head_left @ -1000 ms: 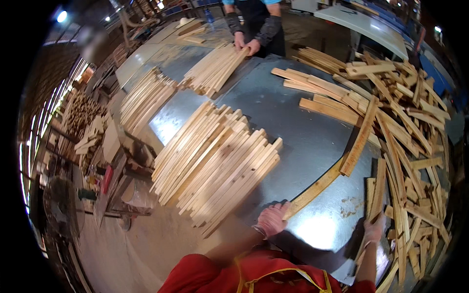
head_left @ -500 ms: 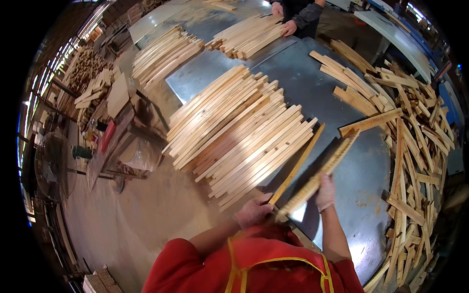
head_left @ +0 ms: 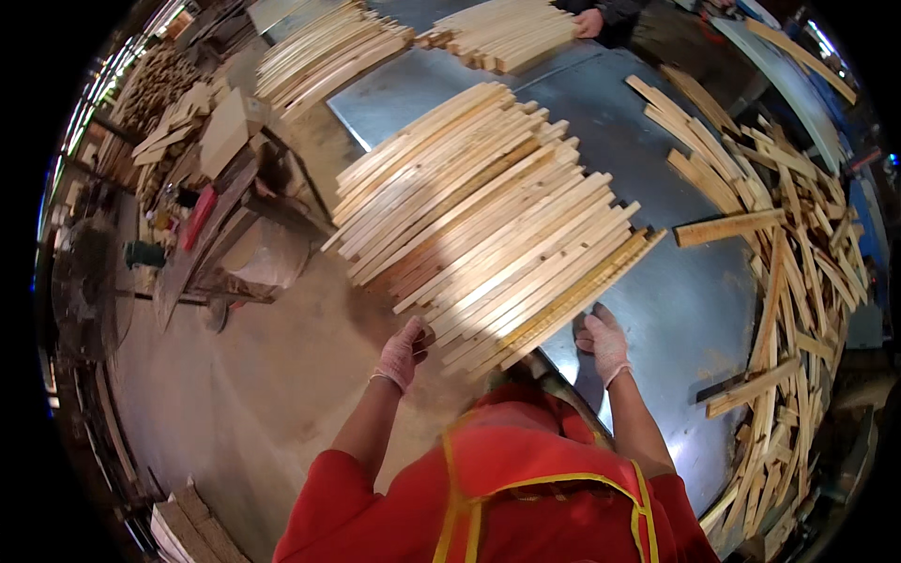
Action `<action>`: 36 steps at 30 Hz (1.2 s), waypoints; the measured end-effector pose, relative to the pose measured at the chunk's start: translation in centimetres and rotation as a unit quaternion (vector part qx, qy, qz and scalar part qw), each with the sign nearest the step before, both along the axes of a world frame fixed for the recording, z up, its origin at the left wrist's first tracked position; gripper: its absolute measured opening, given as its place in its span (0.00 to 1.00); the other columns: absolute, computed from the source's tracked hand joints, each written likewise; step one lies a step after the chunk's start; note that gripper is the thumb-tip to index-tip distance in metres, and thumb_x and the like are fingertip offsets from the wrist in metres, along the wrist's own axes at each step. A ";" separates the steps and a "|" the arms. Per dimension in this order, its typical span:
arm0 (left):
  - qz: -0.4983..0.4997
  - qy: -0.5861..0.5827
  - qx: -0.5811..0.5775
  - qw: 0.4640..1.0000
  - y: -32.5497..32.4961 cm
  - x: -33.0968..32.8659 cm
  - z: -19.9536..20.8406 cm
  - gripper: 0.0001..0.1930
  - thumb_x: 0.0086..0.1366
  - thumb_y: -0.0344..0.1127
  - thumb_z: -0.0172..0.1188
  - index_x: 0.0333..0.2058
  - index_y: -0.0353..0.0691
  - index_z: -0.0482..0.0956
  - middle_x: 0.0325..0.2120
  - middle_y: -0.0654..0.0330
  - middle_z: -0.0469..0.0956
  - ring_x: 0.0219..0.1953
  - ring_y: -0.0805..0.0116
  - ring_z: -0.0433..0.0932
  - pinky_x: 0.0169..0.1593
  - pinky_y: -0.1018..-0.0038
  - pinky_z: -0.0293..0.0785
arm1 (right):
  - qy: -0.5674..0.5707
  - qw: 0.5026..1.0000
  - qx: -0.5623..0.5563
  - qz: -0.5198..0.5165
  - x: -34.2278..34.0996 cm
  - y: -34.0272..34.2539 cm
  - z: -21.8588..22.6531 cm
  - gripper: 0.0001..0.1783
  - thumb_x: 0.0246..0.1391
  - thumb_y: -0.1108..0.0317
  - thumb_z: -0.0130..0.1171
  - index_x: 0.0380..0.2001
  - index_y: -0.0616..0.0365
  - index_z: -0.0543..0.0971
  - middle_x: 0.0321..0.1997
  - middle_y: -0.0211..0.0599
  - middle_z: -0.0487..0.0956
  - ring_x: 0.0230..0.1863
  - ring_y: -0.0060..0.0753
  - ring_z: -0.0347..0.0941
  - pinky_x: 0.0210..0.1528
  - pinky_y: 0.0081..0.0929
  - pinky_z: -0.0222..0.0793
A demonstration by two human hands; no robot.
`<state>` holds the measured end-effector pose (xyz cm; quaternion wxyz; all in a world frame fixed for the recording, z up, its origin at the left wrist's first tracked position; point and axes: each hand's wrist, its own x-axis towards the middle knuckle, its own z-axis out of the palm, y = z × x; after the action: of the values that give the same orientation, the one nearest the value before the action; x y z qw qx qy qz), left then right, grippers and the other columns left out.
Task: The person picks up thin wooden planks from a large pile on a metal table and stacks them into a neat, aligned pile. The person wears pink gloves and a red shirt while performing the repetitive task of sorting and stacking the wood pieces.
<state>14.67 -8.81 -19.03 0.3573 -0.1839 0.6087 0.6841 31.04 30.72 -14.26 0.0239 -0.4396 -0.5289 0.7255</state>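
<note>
Wooden strips (head_left: 507,216): lying in a row, between and beyond our hands.
Left hand (head_left: 404,352): we are curling it by their near ends; grip unclear.
Right hand (head_left: 605,345): we are loosely parting its fingers beside them.

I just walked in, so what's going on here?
The person in a red top has the left hand by the near ends of a row of wooden strips and the right hand beside its right edge. The row overhangs a grey table. A jumbled pile of strips lies to the right; a co-worker's hand is at another row beyond.
</note>
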 end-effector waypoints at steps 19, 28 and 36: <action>-0.190 -0.014 -0.009 0.982 3.7 15.5 -6.3 0.29 0.67 0.56 0.71 0.55 0.39 0.78 0.52 0.52 0.82 0.53 0.48 0.78 0.66 0.47 0.71 | -0.037 0.963 0.239 0.122 -0.9 5.3 -0.6 0.53 0.59 0.47 0.69 0.77 0.62 0.58 0.59 0.54 0.82 0.60 0.53 0.80 0.62 0.37 0.73; -0.474 0.027 -0.098 0.875 10.0 11.2 -0.4 0.38 0.71 0.58 0.66 0.68 0.36 0.70 0.53 0.52 0.82 0.56 0.57 0.78 0.63 0.65 0.74 | -0.065 0.973 0.166 0.150 -1.2 6.9 1.4 0.53 0.58 0.53 0.71 0.78 0.60 0.55 0.66 0.54 0.79 0.64 0.52 0.77 0.65 0.35 0.72; -0.526 0.303 -0.330 0.723 17.4 10.1 8.2 0.57 0.57 0.60 0.75 0.76 0.37 0.56 0.53 0.47 0.84 0.57 0.54 0.82 0.60 0.61 0.78 | -0.011 0.998 0.013 0.068 0.6 7.1 1.7 0.40 0.62 0.67 0.66 0.74 0.61 0.64 0.57 0.40 0.82 0.51 0.26 0.79 0.48 0.24 0.78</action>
<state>24.77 8.58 -10.79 0.3729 0.2769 0.8708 0.1612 31.63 37.86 -12.52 -0.0253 -0.4104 -0.5674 0.7134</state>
